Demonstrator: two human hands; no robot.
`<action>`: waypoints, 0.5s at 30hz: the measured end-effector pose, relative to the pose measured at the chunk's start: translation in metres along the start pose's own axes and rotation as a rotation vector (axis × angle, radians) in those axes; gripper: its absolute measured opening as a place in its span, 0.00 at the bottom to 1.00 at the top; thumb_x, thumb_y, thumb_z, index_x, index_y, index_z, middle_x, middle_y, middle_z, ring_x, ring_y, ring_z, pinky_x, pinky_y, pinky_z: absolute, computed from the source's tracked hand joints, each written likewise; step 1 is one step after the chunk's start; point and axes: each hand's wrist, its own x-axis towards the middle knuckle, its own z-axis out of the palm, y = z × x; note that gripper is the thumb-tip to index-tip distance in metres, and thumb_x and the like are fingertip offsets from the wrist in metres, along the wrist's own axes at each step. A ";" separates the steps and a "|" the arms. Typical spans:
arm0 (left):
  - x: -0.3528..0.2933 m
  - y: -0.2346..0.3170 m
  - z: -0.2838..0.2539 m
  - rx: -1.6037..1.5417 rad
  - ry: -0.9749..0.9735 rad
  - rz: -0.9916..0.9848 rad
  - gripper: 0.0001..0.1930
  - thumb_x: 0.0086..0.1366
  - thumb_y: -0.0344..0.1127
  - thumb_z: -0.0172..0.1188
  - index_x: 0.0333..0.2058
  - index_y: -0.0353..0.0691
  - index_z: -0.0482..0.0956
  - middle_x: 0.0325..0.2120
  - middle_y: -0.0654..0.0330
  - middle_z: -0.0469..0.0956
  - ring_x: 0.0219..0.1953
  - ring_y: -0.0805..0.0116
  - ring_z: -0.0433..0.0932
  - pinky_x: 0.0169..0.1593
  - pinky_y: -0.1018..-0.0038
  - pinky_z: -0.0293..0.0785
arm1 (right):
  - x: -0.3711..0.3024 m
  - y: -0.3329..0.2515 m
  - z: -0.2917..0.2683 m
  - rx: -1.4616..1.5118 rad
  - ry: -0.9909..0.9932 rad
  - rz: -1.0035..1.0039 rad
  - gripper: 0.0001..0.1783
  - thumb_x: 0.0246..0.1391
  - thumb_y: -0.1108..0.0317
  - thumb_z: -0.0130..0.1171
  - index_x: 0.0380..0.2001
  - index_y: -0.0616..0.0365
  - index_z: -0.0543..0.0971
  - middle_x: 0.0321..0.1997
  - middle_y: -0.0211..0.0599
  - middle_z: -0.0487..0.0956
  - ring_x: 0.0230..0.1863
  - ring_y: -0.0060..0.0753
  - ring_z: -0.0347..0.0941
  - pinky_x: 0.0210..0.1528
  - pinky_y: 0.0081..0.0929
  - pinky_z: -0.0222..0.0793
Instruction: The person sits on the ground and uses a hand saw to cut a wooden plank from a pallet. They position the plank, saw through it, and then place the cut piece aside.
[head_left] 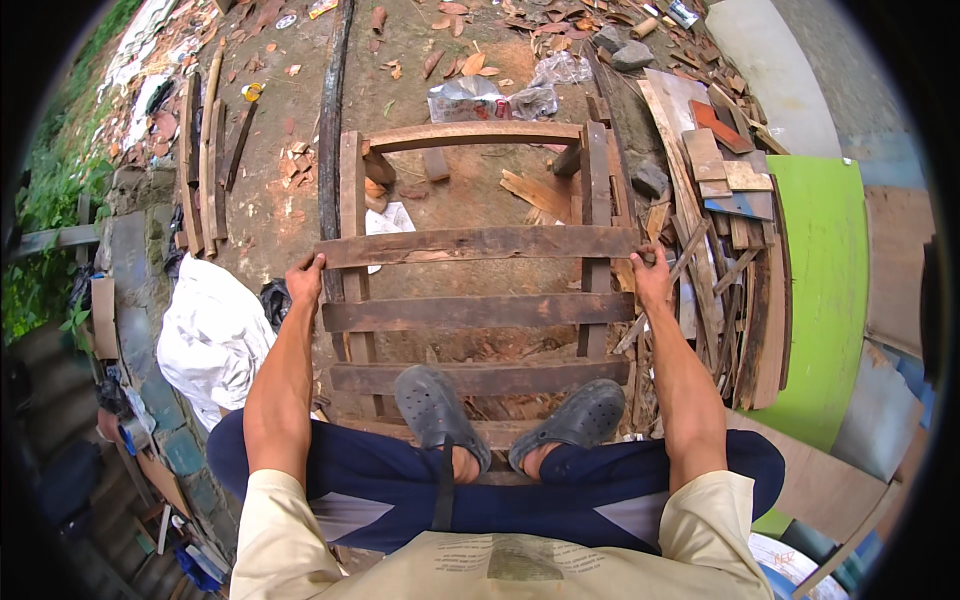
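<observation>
A brown wooden slat point(480, 245) lies across a low wooden frame, its ends overhanging the two side rails. My left hand point(305, 280) is closed at the slat's left end, thumb against it. At the opposite end my right hand point(652, 276) pinches the wood between thumb and fingers. Nearer to me, two more slats, a dark one point(478, 312) and another point(500, 377), rest across the same rails. A lighter crossbar point(472, 135) joins the left rail point(354, 190) and right rail point(596, 190) at the far end. My feet, in grey clogs point(440, 405), stand on the nearest slats.
Scrap wood point(715, 250) is heaped close on the right, beside a green panel point(820, 290). A white sack point(215, 325) lies left of my arm. A long dark pole point(333, 130) runs along the left rail. Stones point(630, 55) and plastic wrap point(560, 70) lie beyond.
</observation>
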 end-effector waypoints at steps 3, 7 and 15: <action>-0.004 -0.004 0.007 -0.103 -0.050 -0.034 0.24 0.62 0.42 0.71 0.52 0.31 0.84 0.40 0.52 0.88 0.35 0.68 0.83 0.44 0.72 0.78 | 0.007 0.020 0.003 0.015 0.006 0.045 0.13 0.58 0.67 0.68 0.43 0.58 0.78 0.34 0.34 0.81 0.36 0.28 0.75 0.43 0.29 0.72; -0.008 0.003 0.007 -0.110 -0.054 -0.036 0.24 0.63 0.41 0.70 0.53 0.30 0.83 0.38 0.53 0.87 0.33 0.70 0.81 0.41 0.73 0.77 | 0.011 0.033 0.006 0.017 0.029 0.015 0.13 0.58 0.71 0.68 0.44 0.58 0.78 0.34 0.32 0.81 0.34 0.25 0.75 0.41 0.26 0.72; -0.002 -0.007 -0.008 -0.193 -0.041 -0.025 0.24 0.65 0.39 0.70 0.56 0.32 0.82 0.46 0.53 0.86 0.40 0.69 0.82 0.45 0.72 0.77 | -0.001 0.007 0.011 0.082 0.017 -0.005 0.13 0.58 0.67 0.69 0.43 0.59 0.79 0.37 0.36 0.82 0.39 0.30 0.78 0.47 0.30 0.73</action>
